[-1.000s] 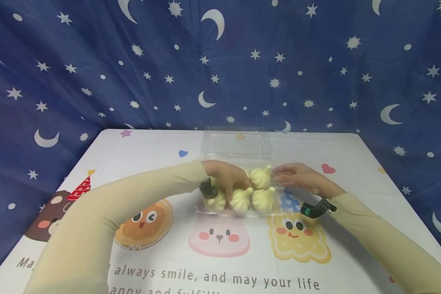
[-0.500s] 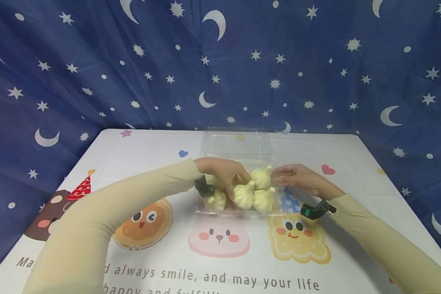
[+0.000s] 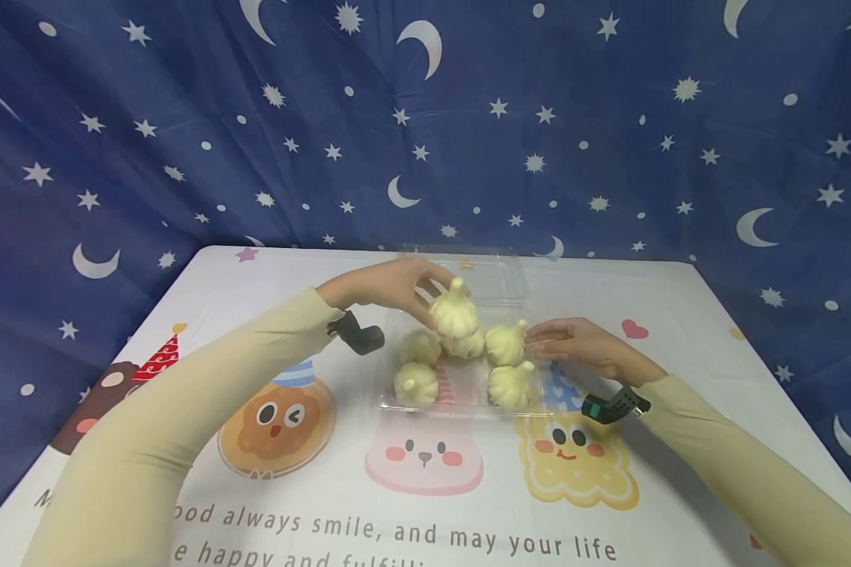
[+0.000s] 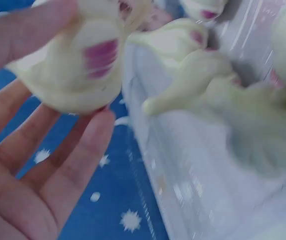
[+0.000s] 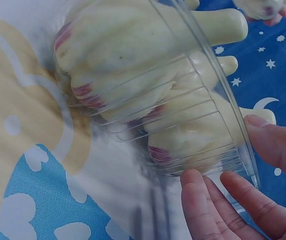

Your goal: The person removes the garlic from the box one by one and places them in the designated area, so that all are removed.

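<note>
My left hand (image 3: 397, 285) grips a pale garlic bulb (image 3: 455, 311) above the back of a clear plastic box (image 3: 461, 411). In the left wrist view that garlic bulb (image 4: 83, 65) shows a purple streak, with thumb and fingers about it. Several more bulbs lie in the box, among them a front-left bulb (image 3: 416, 384) and a front-right bulb (image 3: 510, 384). My right hand (image 3: 589, 344) holds the box by its right side. In the right wrist view, the right thumb (image 5: 277, 145) is at the rim and the fingertips (image 5: 192, 185) lie against the outer wall.
The hinged clear lid (image 3: 482, 276) lies open behind the box. A white tablecloth (image 3: 312, 457) with cartoon prints and lettering covers the table. Beyond the table's back edge hangs a blue curtain (image 3: 468, 181) with moons and stars.
My left hand has taken the front-middle garlic bulb up out of its place and moved it back and upward. A gap shows at the box's front middle. My right hand has stayed put.
</note>
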